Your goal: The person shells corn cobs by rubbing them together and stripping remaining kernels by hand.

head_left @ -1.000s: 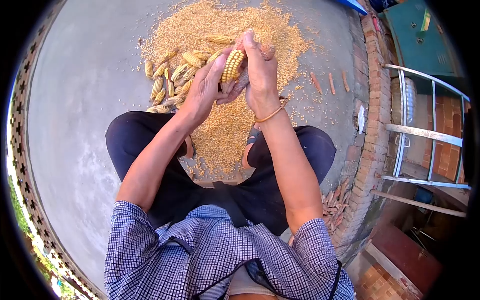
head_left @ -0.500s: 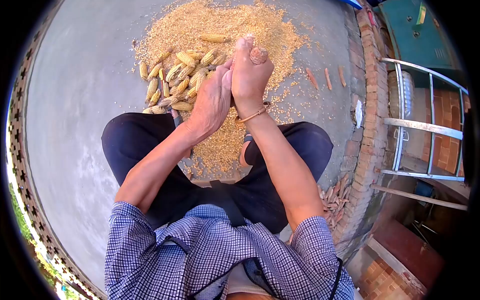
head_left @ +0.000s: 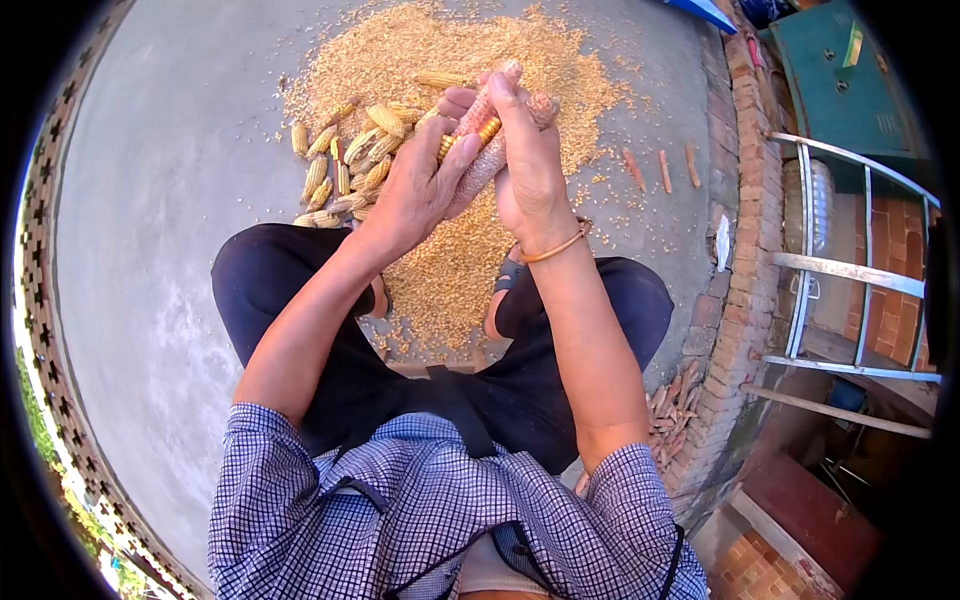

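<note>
Between my hands is a corn cob (head_left: 475, 118), its surface mostly bare and pinkish with a strip of yellow kernels left along one side. My left hand (head_left: 410, 190) is wrapped round its lower end, thumb along the side. My right hand (head_left: 530, 165), with a band at the wrist, holds a bare cob (head_left: 480, 172) pressed against the first one. Below and beyond the hands, loose kernels (head_left: 440, 275) cover the ground. Ears of corn (head_left: 375, 150) lie piled left of the hands, kernels still on them.
Three bare cobs (head_left: 665, 170) lie on the concrete at the right. More bare cobs (head_left: 672, 410) are heaped beside the low brick edging (head_left: 745, 230). Beyond it stand a metal frame (head_left: 850, 265) and a green cabinet (head_left: 835, 80). My bent knees flank the kernels.
The hands were pressed together, hiding the kernelled cob; now they are turned so it shows. It carries fewer kernels than a second ago.
</note>
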`<state>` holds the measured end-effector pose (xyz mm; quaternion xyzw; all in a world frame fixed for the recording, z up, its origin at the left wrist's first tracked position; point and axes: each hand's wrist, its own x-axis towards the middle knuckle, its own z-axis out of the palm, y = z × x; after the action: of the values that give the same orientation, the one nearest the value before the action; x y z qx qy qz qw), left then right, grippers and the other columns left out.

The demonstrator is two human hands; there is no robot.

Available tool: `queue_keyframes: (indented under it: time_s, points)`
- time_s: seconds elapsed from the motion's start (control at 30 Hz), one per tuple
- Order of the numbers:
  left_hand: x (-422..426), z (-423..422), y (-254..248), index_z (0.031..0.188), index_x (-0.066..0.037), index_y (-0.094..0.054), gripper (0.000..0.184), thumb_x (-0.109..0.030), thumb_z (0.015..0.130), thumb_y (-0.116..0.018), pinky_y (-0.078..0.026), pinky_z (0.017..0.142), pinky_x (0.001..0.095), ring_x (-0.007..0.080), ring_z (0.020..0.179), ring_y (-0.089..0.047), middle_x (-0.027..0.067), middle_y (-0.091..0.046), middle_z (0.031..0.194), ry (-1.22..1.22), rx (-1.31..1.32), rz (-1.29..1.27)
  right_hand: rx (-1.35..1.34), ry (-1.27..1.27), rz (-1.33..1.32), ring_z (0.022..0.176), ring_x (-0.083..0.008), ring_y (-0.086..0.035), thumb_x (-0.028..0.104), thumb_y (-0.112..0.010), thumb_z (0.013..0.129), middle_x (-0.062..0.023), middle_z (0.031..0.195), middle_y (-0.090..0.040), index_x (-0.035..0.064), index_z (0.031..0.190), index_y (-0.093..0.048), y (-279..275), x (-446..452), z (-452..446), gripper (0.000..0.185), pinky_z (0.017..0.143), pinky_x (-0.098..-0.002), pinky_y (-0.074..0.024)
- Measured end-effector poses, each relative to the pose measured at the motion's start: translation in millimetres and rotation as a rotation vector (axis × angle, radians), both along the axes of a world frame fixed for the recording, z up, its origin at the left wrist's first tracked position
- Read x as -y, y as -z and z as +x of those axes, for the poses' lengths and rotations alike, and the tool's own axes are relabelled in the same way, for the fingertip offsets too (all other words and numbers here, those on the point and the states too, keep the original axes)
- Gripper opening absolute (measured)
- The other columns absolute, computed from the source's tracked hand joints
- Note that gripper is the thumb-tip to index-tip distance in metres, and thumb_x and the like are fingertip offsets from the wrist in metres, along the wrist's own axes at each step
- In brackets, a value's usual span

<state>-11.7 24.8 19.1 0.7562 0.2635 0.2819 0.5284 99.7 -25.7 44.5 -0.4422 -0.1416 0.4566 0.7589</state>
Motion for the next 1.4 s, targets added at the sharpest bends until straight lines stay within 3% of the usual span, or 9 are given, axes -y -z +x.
queue_keyframes:
  time_s: [0.13,0.3,0.53,0.57,0.7,0.87,1.03,1.27,1.4]
  points:
    - [9,3,1,0.109,0.001,-0.051,0.033,-0.03,0.103,-0.041,-0.048,0.071,0.0472,0.0418,0.08,-0.063,0.0258,-0.062,0.084,0.06,-0.103,-0.071,0.151,0.023,-0.076,0.087,-0.0195,-0.066,0.028,-0.058,0.096,-0.0118,0.085,-0.067,0.0044,0.097,-0.06,5,0,-6,0.024,0.076,-0.0329,-0.0539]
    - [17,4,14,0.102,0.001,-0.051,0.032,-0.03,0.103,-0.039,-0.047,0.07,0.0486,0.046,0.083,-0.06,0.0299,-0.062,0.092,0.016,-0.19,0.036,0.157,0.193,-0.199,0.057,-0.0199,-0.064,0.008,-0.056,0.092,-0.009,0.066,-0.061,0.0013,0.082,-0.057,8,-2,-11,0.012,0.055,-0.0345,-0.0537]
    - [16,-4,-12,0.143,0.0,-0.039,0.06,-0.044,0.105,-0.033,-0.045,0.062,0.0269,0.0083,0.07,-0.05,0.0053,-0.056,0.085,0.17,-0.017,-0.465,0.511,0.216,-0.267,0.067,-0.0176,-0.066,0.014,-0.061,0.091,-0.0058,0.068,-0.063,0.0044,0.08,-0.061,31,-2,-3,0.014,0.061,-0.0304,-0.0537]
    - [18,-4,-8,0.139,0.0,-0.044,0.058,-0.046,0.104,-0.035,-0.025,0.05,0.0189,0.0031,0.057,-0.031,-0.0043,-0.039,0.072,0.092,-0.02,-0.524,0.428,0.16,-0.254,0.068,-0.0172,-0.066,0.015,-0.062,0.091,-0.0057,0.07,-0.064,0.0047,0.082,-0.061,32,-3,1,0.014,0.062,-0.0297,-0.0536]
    - [2,-6,0,0.116,-0.004,-0.054,0.047,-0.047,0.103,-0.038,-0.026,0.049,0.0181,0.0036,0.057,-0.034,-0.0024,-0.041,0.071,0.067,0.109,-0.789,0.143,-0.067,-0.061,0.085,-0.0172,-0.067,0.023,-0.062,0.094,-0.0111,0.091,-0.068,0.0032,0.099,-0.062,24,-2,8,0.02,0.075,-0.0298,-0.0537]
    - [6,0,7,0.107,0.003,-0.056,0.05,-0.04,0.105,-0.031,-0.044,0.061,0.0312,0.017,0.068,-0.056,0.0093,-0.057,0.074,-0.036,0.021,-0.215,0.281,-0.025,-0.109,0.098,-0.018,-0.064,0.024,-0.061,0.095,-0.0126,0.103,-0.066,0.0,0.108,-0.06,25,-3,-9,0.027,0.086,-0.0314,-0.051]
    - [17,4,16,0.121,0.004,-0.055,0.044,-0.029,0.106,-0.03,-0.048,0.079,0.0403,0.0345,0.084,-0.065,0.0237,-0.063,0.083,-0.04,-0.029,0.018,0.265,0.215,-0.21,0.06,-0.0131,-0.06,0.009,-0.061,0.092,-0.0061,0.07,-0.063,-0.0001,0.094,-0.056,21,-4,-20,0.01,0.059,-0.0296,-0.05]
    - [17,-2,-2,0.136,-0.001,-0.047,0.049,-0.038,0.105,-0.034,-0.041,0.059,0.0247,0.0104,0.064,-0.048,0.004,-0.056,0.083,0.057,-0.038,-0.448,0.783,0.371,-0.319,0.059,-0.0157,-0.059,0.009,-0.063,0.089,-0.007,0.069,-0.063,-0.0033,0.08,-0.058,39,-10,-7,0.016,0.057,-0.0319,-0.0466]
    - [8,-6,-5,0.134,-0.005,-0.048,0.048,-0.041,0.104,-0.038,-0.027,0.049,0.0181,0.0043,0.058,-0.036,-0.002,-0.045,0.073,0.152,0.04,-0.693,0.482,0.188,-0.182,0.059,-0.011,-0.057,0.018,-0.066,0.09,-0.003,0.067,-0.06,0.0018,0.075,-0.059,26,-7,2,0.023,0.055,-0.0288,-0.0447]
